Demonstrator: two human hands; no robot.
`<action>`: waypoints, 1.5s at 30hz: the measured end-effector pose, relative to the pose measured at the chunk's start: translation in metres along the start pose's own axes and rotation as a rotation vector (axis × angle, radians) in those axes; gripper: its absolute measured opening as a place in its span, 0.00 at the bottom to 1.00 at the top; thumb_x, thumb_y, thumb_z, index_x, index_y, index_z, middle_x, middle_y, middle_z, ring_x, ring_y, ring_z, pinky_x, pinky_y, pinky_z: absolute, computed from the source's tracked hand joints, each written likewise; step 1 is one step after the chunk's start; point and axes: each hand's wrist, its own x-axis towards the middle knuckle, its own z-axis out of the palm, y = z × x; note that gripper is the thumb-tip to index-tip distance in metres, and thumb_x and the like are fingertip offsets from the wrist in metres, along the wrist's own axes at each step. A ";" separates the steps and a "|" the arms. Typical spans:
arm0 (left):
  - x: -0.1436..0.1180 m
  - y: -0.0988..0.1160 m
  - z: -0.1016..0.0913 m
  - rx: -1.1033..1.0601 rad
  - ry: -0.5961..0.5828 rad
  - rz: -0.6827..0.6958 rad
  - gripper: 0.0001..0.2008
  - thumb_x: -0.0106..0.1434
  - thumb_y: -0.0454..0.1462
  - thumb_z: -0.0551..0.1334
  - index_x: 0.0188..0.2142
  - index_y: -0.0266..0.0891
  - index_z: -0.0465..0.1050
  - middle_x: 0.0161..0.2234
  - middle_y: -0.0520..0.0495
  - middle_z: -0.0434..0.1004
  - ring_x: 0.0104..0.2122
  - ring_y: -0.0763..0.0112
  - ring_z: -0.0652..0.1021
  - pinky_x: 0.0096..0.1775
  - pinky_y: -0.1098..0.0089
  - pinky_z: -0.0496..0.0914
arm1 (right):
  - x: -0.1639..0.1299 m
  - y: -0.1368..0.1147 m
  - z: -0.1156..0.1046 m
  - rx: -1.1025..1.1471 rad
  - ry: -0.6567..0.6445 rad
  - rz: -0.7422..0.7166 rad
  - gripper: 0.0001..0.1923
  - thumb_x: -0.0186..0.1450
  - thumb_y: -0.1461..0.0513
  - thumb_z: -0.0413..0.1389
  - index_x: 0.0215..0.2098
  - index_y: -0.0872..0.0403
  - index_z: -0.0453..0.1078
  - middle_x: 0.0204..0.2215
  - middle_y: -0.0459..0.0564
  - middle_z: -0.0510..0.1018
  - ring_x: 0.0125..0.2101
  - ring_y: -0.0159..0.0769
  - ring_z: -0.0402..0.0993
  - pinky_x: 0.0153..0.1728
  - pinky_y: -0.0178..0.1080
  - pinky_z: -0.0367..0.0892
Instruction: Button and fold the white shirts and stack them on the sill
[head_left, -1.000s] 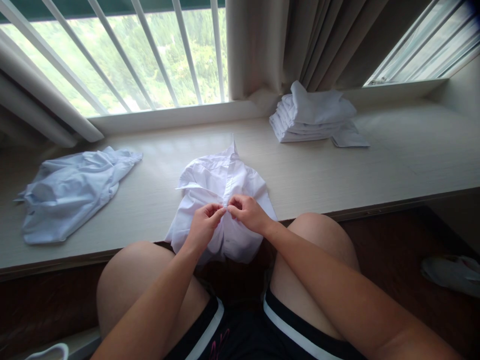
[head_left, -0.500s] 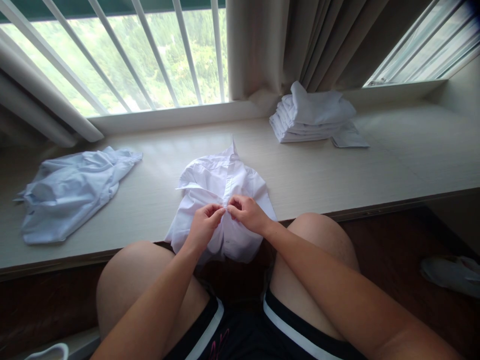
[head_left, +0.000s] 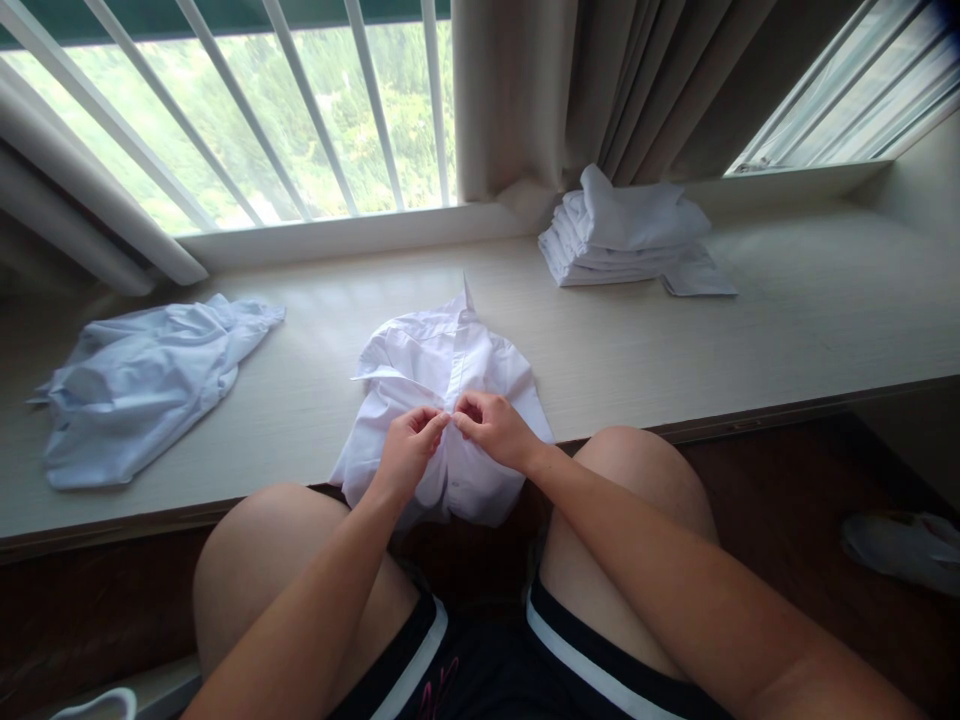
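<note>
Below the barred window (head_left: pixel 300 120), where the pale surface (head_left: pixel 765 330) stretches across, a white shirt (head_left: pixel 456 362) lies mid-length, hanging over the front edge. A crumpled white garment (head_left: pixel 150 390) rests left of it, near that edge; a folded white stack (head_left: pixel 637 235) sits right, by the back edge. Left hand (head_left: pixel 407 447) and right hand (head_left: pixel 491 428) meet at the shirt's button strip, fingers pinched nearly closed on the fabric.
</note>
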 end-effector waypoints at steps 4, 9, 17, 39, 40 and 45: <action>0.001 -0.002 -0.002 -0.007 0.015 -0.016 0.17 0.59 0.49 0.69 0.30 0.37 0.74 0.20 0.56 0.64 0.21 0.77 0.62 0.24 0.73 0.55 | 0.001 0.001 -0.002 0.002 0.034 0.014 0.09 0.65 0.60 0.55 0.27 0.53 0.68 0.23 0.42 0.72 0.27 0.31 0.67 0.32 0.35 0.59; 0.001 -0.001 -0.001 -0.008 -0.012 0.006 0.16 0.59 0.48 0.69 0.31 0.36 0.75 0.21 0.55 0.65 0.22 0.77 0.62 0.25 0.73 0.56 | 0.000 0.000 -0.002 -0.037 -0.030 0.016 0.12 0.67 0.55 0.56 0.29 0.53 0.69 0.23 0.43 0.73 0.26 0.31 0.67 0.31 0.35 0.59; 0.001 -0.002 -0.001 0.009 -0.011 0.024 0.15 0.60 0.48 0.69 0.32 0.36 0.76 0.21 0.55 0.66 0.22 0.77 0.63 0.25 0.73 0.57 | 0.000 -0.001 -0.002 0.000 -0.030 0.018 0.10 0.66 0.58 0.56 0.28 0.54 0.69 0.24 0.43 0.73 0.27 0.31 0.67 0.31 0.34 0.59; 0.000 -0.002 -0.001 -0.005 -0.013 0.017 0.16 0.60 0.48 0.68 0.31 0.36 0.75 0.21 0.55 0.65 0.21 0.77 0.62 0.25 0.73 0.56 | 0.001 0.000 -0.002 0.009 -0.038 0.031 0.09 0.65 0.58 0.57 0.29 0.53 0.70 0.24 0.43 0.74 0.27 0.31 0.68 0.32 0.35 0.60; 0.000 -0.002 -0.001 -0.002 -0.014 0.020 0.16 0.60 0.48 0.68 0.31 0.36 0.75 0.21 0.55 0.65 0.22 0.77 0.62 0.25 0.73 0.56 | 0.001 0.000 -0.002 0.012 -0.038 0.030 0.09 0.65 0.58 0.57 0.29 0.53 0.70 0.24 0.43 0.74 0.27 0.31 0.68 0.32 0.35 0.60; 0.000 0.000 -0.001 0.019 -0.001 0.023 0.15 0.60 0.48 0.69 0.31 0.36 0.76 0.21 0.55 0.66 0.22 0.77 0.63 0.25 0.73 0.57 | 0.002 0.001 -0.001 0.028 -0.031 0.033 0.08 0.65 0.59 0.56 0.28 0.53 0.69 0.23 0.42 0.73 0.26 0.31 0.67 0.31 0.34 0.60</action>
